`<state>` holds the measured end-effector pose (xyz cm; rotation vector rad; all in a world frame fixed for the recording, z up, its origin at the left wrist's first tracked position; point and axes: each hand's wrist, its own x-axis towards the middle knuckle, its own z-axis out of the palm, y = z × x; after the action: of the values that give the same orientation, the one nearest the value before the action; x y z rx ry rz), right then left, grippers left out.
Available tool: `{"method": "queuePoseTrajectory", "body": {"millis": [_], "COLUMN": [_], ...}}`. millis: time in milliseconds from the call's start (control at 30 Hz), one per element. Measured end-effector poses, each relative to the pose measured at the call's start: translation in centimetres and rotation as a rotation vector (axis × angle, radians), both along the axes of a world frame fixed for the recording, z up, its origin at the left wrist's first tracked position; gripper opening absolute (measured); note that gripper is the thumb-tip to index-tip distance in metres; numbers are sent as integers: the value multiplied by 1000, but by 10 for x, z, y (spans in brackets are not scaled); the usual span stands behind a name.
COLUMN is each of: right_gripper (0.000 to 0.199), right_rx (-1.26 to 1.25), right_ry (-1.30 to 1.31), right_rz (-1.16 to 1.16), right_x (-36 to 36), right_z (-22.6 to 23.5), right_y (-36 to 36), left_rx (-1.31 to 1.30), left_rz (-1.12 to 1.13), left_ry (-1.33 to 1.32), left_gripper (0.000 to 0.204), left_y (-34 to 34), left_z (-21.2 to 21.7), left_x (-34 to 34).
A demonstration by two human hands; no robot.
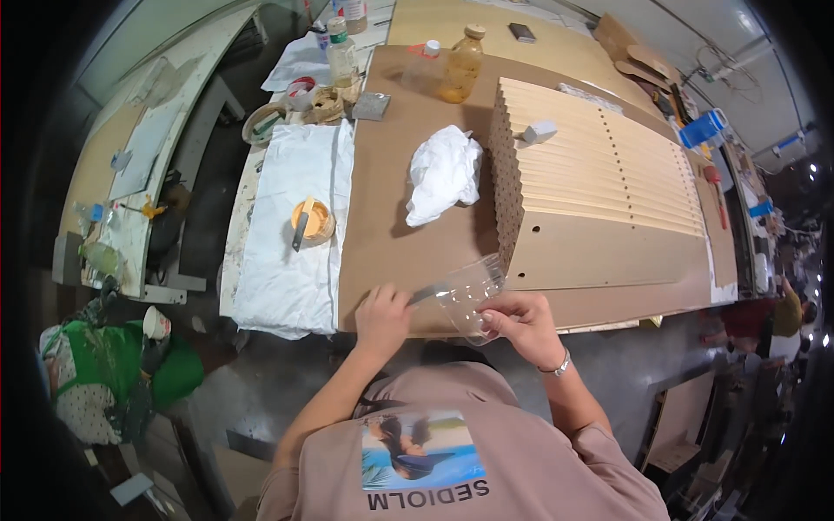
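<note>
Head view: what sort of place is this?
Probably a woodworking or finishing workshop: stacked boards with round holes, an open tub of tan paste with a tool in it, and a long worktable holding bottles.

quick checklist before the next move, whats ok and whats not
1. Right hand gripping the clear curved plastic piece: ok.
2. Left hand holding the flat grey strip-shaped tool: ok.
3. Tool touching the plastic: cannot tell; they overlap in this view.
4. Round tub of orange-tan paste open: ok.
5. Crumpled white cloth apart from both hands: ok.
6. Stacked tan boards bare on top: not ok; a small grey block rests there.
</note>
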<state>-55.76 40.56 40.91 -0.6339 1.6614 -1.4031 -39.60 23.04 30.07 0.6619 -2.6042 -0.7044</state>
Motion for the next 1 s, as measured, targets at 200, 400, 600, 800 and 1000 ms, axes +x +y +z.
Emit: {"method": "queuePoseTrajectory", "body": {"millis": [200,400,600,800,1000], "right_gripper": [13,16,15,15,16], "right_rx": [18,-14,45,-7,48], "right_ry": [56,703,859,1006,1136], "right_rz": [156,316,460,570,724], "right_x": [-39,-46,-45,-37,-38], "right_z": [-20,-26,-30,-49,-59], "right_y": [-18,-56,-90,-117,-119], "left_rx": [-14,-25,20,30,-26], "left_rz": [136,271,373,461,429], "left_ry": [-177,-327,-368,-405,-353], "left_gripper": [18,20,23,21,23], "left_y": [14,19,20,22,31], "left_z": [8,22,19,35,5], "left_x": [-5,7,20,33,38]}}
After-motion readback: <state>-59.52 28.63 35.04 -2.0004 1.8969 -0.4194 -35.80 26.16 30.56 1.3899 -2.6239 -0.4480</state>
